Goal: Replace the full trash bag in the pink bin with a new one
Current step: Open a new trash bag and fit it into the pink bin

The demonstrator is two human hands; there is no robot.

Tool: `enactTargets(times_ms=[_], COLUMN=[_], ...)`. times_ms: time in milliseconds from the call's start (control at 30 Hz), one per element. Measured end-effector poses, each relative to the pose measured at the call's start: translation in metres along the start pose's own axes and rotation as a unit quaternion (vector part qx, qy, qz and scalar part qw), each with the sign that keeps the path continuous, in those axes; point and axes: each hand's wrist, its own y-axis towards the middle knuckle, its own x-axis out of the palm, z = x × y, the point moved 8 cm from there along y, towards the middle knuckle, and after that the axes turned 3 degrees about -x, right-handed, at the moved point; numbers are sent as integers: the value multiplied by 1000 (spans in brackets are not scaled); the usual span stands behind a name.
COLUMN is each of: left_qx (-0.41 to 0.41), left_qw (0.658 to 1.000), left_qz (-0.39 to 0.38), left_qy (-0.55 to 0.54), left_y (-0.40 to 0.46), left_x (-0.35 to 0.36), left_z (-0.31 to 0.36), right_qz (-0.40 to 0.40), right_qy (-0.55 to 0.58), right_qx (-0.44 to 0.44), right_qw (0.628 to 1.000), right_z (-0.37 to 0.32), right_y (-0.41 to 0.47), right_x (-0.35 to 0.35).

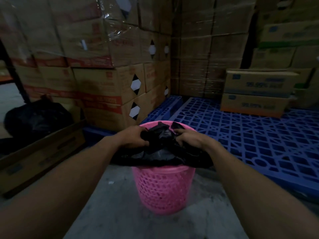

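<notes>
standing on the concrete floor (120, 213) beside a blue pallet (259, 144), the pink bin (163, 188) carries a black bag (160, 152) draped over its rim. left hand (133, 137) and right hand (188, 138) both have fingers curled tight into bunched plastic above the opening. judged step: gathering the bag's mouth. next move calls for a straight upward lift clear of the bin.
</notes>
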Motion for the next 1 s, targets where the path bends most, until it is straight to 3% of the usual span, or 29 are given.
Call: enactTargets(times_ms=[67, 133, 233, 300, 400, 500, 633, 733, 833, 900, 1000], left_qx=[-17, -32, -45, -25, 25, 29, 76, 83, 62, 52, 62], left_qw=[993, 978, 964, 942, 917, 939, 944, 936, 926, 924, 931], left_qz=[-79, -184, -249, -229, -170, -78, 54, 108, 102, 118, 157], left_qy=[-83, -92, 87, 245, 360, 334, 315, 325, 359, 361, 324], left_y=[-4, -10, -11, -6, 11, 35, 50, 47, 55, 61, 69], left_x=[-7, -8, -5, -1, 7, -15, -33, -5, 24, 26, 19], left_z=[1, 6, 5, 4, 13, 20, 31, 32, 23, 22, 26], right_qz=[-31, -67, -130, -112, 10, 186, 296, 260, 126, 65, 110], right_qy=[23, -30, -206, -308, -405, -446, -450, -498, -462, -454, -503], right_qx=[27, 43, 43, 34, -51, -93, -39, 40, 159, 206, 181], right_qw=[999, 996, 969, 944, 913, 871, 841, 827, 864, 864, 838], right_z=[6, 7, 3, -4, -28, -46, -43, -25, -2, -5, -29], right_y=[0, -4, -12, -10, 5, 10, 9, 19, 24, 19, 9], right_x=[-8, -18, -25, -28, -29, -30, -34, -24, -18, -20, -34])
